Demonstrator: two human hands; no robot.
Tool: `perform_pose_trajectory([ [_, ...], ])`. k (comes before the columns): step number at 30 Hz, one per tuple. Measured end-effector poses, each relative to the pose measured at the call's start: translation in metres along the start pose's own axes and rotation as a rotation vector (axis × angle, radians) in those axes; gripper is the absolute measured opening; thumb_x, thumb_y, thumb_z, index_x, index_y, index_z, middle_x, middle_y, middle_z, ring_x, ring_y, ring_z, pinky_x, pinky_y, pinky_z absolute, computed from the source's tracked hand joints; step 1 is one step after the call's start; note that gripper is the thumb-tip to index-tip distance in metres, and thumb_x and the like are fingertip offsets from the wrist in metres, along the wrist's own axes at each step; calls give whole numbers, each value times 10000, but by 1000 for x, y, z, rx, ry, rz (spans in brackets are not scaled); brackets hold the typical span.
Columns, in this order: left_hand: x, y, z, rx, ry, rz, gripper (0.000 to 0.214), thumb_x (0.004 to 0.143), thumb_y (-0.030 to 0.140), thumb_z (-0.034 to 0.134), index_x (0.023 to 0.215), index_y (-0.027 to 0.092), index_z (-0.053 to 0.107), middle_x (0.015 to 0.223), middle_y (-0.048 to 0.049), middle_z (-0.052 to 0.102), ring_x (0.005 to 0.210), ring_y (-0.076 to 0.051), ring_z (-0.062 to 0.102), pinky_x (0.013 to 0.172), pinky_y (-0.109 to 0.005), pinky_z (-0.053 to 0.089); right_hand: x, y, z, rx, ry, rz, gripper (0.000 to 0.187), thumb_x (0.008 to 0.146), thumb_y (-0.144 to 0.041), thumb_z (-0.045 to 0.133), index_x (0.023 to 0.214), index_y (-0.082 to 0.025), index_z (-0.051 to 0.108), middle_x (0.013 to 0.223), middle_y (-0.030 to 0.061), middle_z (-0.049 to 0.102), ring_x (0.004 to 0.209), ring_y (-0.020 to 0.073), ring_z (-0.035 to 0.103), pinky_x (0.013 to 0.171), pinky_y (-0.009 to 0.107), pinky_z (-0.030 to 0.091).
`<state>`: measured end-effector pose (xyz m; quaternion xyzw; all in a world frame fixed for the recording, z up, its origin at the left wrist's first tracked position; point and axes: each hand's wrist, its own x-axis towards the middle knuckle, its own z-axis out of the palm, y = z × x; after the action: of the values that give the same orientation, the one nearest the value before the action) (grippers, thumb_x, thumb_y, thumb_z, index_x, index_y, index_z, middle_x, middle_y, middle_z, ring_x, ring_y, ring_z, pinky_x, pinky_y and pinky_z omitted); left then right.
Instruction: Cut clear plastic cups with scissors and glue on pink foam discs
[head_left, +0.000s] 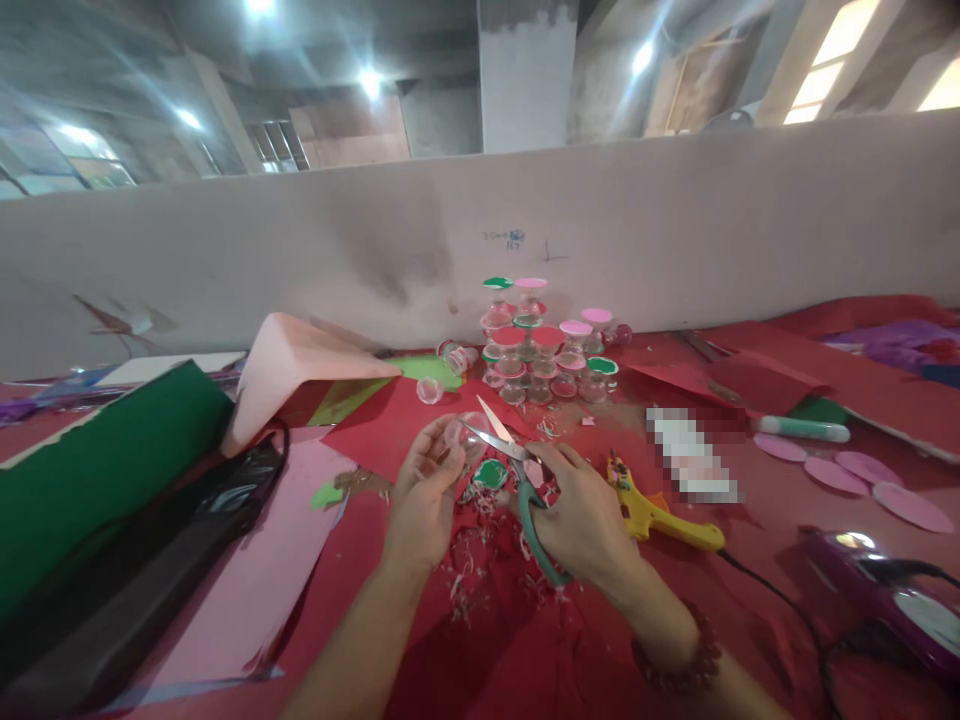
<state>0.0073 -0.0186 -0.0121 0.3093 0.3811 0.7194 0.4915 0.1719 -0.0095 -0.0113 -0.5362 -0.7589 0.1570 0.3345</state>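
A clear plastic cup piece (pixel 472 437) is pinched in my left hand (pixel 429 485), its outline partly covered by my fingers and the blades. My right hand (pixel 581 505) grips green-handled scissors (pixel 534 525), whose blades are spread, one of them lying across the plastic piece. Just below the blades sits a green paper piece (pixel 491 475) among thin curled plastic shavings (pixel 469 575). Beyond my hands stands a stack of clear cups (pixel 540 385) with red, pink and green paper discs on them.
A yellow hot glue gun (pixel 667 522) lies right of my right hand, its cord running forward. Pink paper ovals (pixel 836 476), a glue stick tube (pixel 802 429) and a purple device (pixel 885 590) are at the right. Pink sheets (pixel 247 570) and a green board (pixel 112 470) are left. A low wall (pixel 337 240) stands behind.
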Motion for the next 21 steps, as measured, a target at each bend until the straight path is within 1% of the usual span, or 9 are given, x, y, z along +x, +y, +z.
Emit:
perform_pose_trajectory([
  [2,0,0,0,8,-2,0,328,706,191,712,1026,225,643,1082,-26,628,948,-143,596,873,-290,474,1,1,1,3,-8,0,452,688,-307,631,1138,-275,596,1019,51,658,810,221,628,665,286,428],
  [4,0,-1,-1,16,5,2,331,704,193,714,1026,229,644,1088,-24,626,954,-144,597,886,-298,470,1,2,2,28,-22,-14,417,693,-288,626,1110,-273,616,985,47,671,796,209,627,657,271,427],
  [7,1,-2,-2,30,8,-2,326,704,196,715,1020,229,642,1071,-21,632,926,-138,609,888,-301,466,1,4,3,70,-53,-20,258,723,-265,599,970,-257,672,850,27,692,713,172,617,608,231,413],
  [9,2,-3,-1,48,-14,-1,338,705,206,714,1033,226,633,1083,-29,635,910,-145,618,896,-319,461,2,6,3,91,-79,-3,172,751,-270,574,878,-240,687,739,11,686,639,150,599,559,211,388],
  [12,1,-3,0,72,-32,10,350,707,216,710,1047,218,626,1135,-50,628,978,-163,602,931,-328,433,4,9,4,107,-124,44,157,786,-294,548,821,-221,682,646,0,670,580,137,581,514,202,353],
  [14,0,-3,1,85,-32,9,337,709,227,707,1037,209,630,1142,-61,629,1008,-169,590,940,-324,419,6,10,3,84,-144,90,169,800,-310,539,864,-230,674,655,3,676,579,142,594,508,205,342],
  [18,-1,-3,2,110,-55,-9,295,722,259,692,1008,200,647,1082,-59,647,924,-162,608,909,-330,426,7,12,4,-112,-180,172,313,808,-320,535,1106,-248,596,725,42,699,648,201,647,529,235,343],
  [21,-1,-2,4,110,-70,-71,246,720,263,692,957,201,666,1042,-42,655,879,-146,606,870,-302,433,4,13,7,-252,-273,162,383,787,-257,546,1166,-208,553,801,89,706,728,243,669,568,263,372],
])
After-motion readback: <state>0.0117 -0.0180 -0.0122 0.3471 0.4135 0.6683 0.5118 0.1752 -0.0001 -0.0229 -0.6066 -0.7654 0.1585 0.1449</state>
